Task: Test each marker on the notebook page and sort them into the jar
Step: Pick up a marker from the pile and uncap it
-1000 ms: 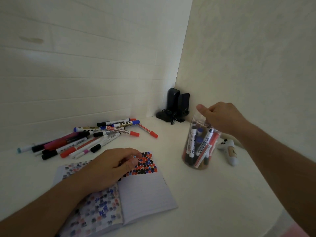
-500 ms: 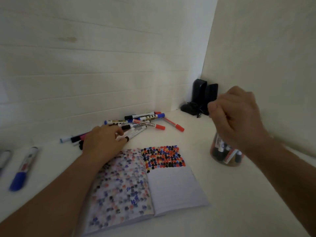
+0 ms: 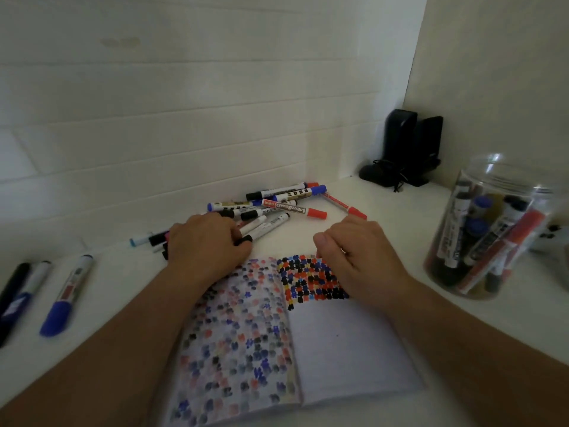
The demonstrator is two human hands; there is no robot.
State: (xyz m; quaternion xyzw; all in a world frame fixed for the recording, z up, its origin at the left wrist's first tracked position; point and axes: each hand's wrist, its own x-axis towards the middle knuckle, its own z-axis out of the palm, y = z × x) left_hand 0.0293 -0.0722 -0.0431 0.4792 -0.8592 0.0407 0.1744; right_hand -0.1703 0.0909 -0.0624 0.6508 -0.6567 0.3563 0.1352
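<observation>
An open notebook (image 3: 348,349) lies in front of me, with colour dabs across its left page and the top of its right page. Behind it is a pile of markers (image 3: 286,208) with black, blue and red caps. My left hand (image 3: 206,245) lies on the pile's near end, its fingers curled round a black-capped marker (image 3: 246,239). Over the top of the dabbed right page hovers my right hand (image 3: 351,254), fingers loosely curled and holding nothing. A clear jar (image 3: 505,180) with several markers inside stands at the right.
Three markers (image 3: 66,294) lie apart at the far left of the white table. Two black speakers (image 3: 409,146) with a cable stand in the back corner. A small white object (image 3: 551,238) shows behind the jar. Walls close off the back and right.
My right hand has come away from the jar and dropped to the top of the notebook. My left hand has stayed on the marker pile and curled round a marker.
</observation>
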